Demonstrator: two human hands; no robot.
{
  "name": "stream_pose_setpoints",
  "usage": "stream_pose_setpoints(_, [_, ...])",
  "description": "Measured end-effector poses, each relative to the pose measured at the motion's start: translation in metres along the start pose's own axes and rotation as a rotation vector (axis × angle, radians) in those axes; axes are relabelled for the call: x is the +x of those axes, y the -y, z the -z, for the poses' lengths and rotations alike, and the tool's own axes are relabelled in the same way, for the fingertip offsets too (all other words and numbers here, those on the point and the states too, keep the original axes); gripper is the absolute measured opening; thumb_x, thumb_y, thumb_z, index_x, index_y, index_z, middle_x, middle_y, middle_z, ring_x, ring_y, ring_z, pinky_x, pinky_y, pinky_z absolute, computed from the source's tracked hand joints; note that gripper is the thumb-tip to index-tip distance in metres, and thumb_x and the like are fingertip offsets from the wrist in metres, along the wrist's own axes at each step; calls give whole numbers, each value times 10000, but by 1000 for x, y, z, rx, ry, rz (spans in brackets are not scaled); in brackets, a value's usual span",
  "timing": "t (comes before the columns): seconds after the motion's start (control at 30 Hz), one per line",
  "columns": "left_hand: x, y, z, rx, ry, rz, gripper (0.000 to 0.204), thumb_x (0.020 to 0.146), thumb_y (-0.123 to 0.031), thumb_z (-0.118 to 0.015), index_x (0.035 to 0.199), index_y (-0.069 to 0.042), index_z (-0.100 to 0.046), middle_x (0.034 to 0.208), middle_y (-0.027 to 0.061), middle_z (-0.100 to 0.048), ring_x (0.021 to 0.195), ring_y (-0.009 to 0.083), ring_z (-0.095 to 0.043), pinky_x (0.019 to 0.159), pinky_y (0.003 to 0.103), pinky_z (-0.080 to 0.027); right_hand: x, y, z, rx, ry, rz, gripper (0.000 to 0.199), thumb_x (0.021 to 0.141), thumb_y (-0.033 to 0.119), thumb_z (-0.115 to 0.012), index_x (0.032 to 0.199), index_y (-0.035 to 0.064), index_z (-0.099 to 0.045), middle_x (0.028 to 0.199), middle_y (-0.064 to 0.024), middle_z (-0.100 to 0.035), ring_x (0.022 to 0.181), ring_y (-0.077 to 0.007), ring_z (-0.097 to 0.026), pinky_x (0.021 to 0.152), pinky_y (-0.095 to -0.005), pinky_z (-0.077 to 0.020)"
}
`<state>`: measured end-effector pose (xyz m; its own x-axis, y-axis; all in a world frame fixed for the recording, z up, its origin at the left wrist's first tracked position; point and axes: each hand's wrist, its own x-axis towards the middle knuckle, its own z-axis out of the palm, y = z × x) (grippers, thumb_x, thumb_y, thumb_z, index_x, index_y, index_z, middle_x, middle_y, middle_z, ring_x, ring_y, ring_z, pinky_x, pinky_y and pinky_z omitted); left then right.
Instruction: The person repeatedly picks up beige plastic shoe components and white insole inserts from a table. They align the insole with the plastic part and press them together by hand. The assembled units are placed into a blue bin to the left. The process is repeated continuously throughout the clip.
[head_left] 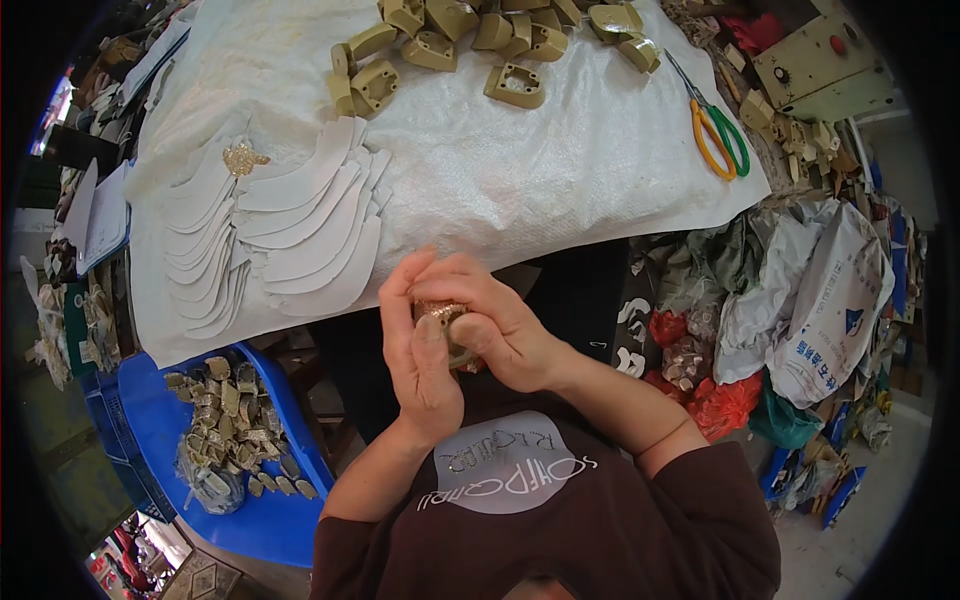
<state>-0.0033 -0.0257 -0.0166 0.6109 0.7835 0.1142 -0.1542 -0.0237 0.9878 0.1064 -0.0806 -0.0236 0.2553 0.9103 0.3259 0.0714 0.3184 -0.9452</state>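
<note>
In front of my chest, off the near edge of the table, my left hand (pixel 425 375) and my right hand (pixel 495 325) close around a small shoe heel (pixel 441 310). Glittery gold-pink material shows on its upper part, and a tan rim peeks out below; my fingers cover the rest. Both thumbs press against it. On the white-sheeted table (pixel 480 190), curved white cut pieces (pixel 310 225) lie fanned in overlapping rows at the left. A small glittery gold scrap (pixel 243 159) rests on them. Bare tan heels (pixel 516 86) are heaped along the far side.
Scissors (pixel 715 135) with orange and green handles lie at the table's right. A blue plastic chair (pixel 255 525) at lower left carries a pile of glittery heels (pixel 228 415). Plastic bags (pixel 835 290) and red bags (pixel 725 405) crowd the right, below a beige machine box (pixel 825 70).
</note>
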Motion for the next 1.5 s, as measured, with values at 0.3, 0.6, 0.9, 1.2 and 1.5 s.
stream_pose_setpoints(0.3, [-2, 7, -3, -32, -143, -17, 429, 940, -212, -377, 1331, -41, -330, 1099, 98, -503, 996, 159, -515, 859, 300, -435, -7, 3, -9, 187, -42, -35, 365, 964, 172, -410, 1296, 29, -457, 1189, -131, -481, 1113, -250, -458, 985, -335, -328])
stream_pose_setpoints(0.6, [1, 0, 16, -196, 240, 59, 691, 928, -396, -499, 1442, -82, -158, 1260, 149, -407, 1156, 214, -467, 949, 323, -401, -1, 6, 5, 331, 62, -261, 702, 968, 516, -321, 1393, -42, -311, 1345, -190, -391, 1258, -275, -390, 1048, -342, -280])
stream_pose_setpoints(0.9, [9, -6, 9, -474, 69, 170, 747, 920, -570, -412, 1444, -100, -163, 1253, 111, -448, 1138, 218, -485, 965, 374, -403, 5, 5, -6, 162, -5, -106, 812, 934, 592, -324, 1393, -76, -273, 1272, -193, -412, 1171, -284, -430, 1009, -354, -315])
stream_pose_setpoints(1.2, [8, -3, 18, -604, 163, 174, 939, 828, -745, -339, 1479, -134, -49, 1230, 104, -485, 1096, 221, -509, 929, 366, -418, 12, 22, 11, -232, -38, -104, 688, 905, 528, -461, 1312, -25, -424, 1040, -156, -501, 935, -265, -512, 826, -341, -424])
stream_pose_setpoints(1.5, [9, -12, 18, 229, 222, -111, 726, 911, -245, -544, 1418, 9, -89, 1010, 200, -564, 866, 285, -602, 772, 333, -481, 17, 26, 18, -359, -77, -30, 321, 820, 199, -655, 1052, -7, -572, 838, -120, -551, 697, -243, -559, 649, -329, -456])
